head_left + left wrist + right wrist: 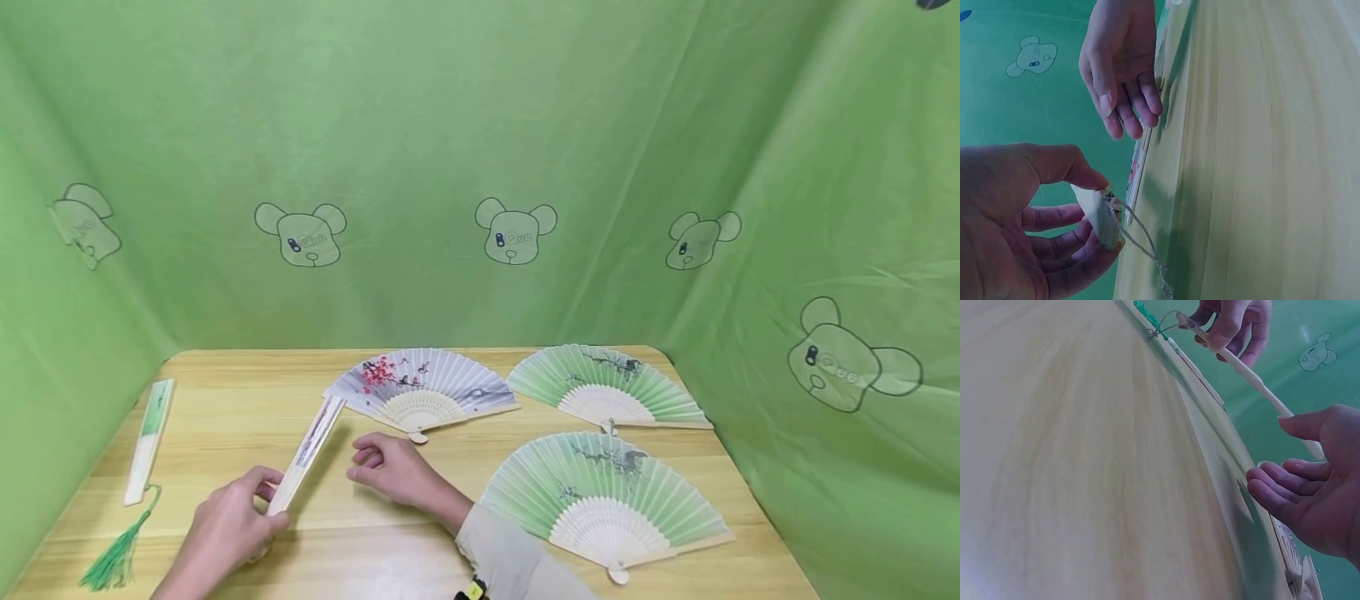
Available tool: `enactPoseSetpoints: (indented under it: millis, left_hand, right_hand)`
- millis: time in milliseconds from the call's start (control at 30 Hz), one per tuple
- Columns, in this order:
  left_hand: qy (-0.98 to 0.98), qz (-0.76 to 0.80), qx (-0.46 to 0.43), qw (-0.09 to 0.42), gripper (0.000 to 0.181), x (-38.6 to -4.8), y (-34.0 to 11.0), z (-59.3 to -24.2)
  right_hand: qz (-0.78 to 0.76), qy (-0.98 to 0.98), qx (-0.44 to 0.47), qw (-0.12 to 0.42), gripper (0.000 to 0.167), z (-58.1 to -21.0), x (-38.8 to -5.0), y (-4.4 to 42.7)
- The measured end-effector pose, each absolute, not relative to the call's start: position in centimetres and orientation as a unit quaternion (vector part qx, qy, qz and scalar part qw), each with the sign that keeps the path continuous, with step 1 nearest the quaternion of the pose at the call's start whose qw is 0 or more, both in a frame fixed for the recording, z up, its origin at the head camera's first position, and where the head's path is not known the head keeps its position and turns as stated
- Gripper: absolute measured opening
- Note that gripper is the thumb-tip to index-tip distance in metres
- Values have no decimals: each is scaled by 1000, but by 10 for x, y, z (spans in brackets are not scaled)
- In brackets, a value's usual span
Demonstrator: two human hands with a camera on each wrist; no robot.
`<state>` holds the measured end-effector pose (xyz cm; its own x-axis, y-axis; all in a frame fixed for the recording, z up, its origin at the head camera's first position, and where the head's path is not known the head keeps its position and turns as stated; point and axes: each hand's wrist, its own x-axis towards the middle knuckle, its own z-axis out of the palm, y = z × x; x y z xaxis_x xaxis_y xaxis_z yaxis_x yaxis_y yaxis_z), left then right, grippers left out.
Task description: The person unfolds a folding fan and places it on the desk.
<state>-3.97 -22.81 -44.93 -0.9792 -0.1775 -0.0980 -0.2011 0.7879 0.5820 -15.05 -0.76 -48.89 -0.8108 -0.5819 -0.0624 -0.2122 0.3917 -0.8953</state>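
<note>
My left hand point(232, 518) pinches the base end of a folded hand fan point(309, 450) with pale ribs and a narrow strip of printed cloth. The fan is raised off the table and slants up to the right. A thin cord loop point(1141, 232) hangs from its base in the left wrist view. My right hand point(401, 472) hovers to the right of the fan, fingers loosely bent and holding nothing; in the head view a gap separates it from the fan. An open grey-white fan point(442, 375) with red blossoms lies beyond the right hand.
Two open green fans, one at the back right point(536, 375) and one nearer point(525, 479), lie on the wooden table point(360, 558). At the left lies a folded green fan point(150, 442) with a green tassel point(120, 554). Green cloth point(420, 108) walls in the table.
</note>
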Motion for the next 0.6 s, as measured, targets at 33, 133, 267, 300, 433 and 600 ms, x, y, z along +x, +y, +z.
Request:
enactPoseSetpoints:
  millis: [33,133,267,300,433,600]
  left_hand:
    - [945,310,-99,20,52,-40,-227,-449]
    - [946,308,-95,22,52,-39,-222,-449]
    - [949,302,-85,21,52,-40,-217,-449]
    - [949,302,-84,22,52,-41,-215,-449]
    - [951,299,-75,22,52,-42,-212,-449]
    - [954,291,-64,20,50,-44,-209,-450]
  right_hand:
    - [-501,809,-242,191,48,-489,-150,-7]
    - [-516,799,-236,199,48,-491,-149,-7]
    - [-521,795,-234,203,47,-493,-149,-5]
    - [-522,795,-234,203,46,-493,-150,-4]
    - [-531,789,-226,211,47,-494,-150,-3]
    - [-584,752,-186,241,47,-492,-148,-5]
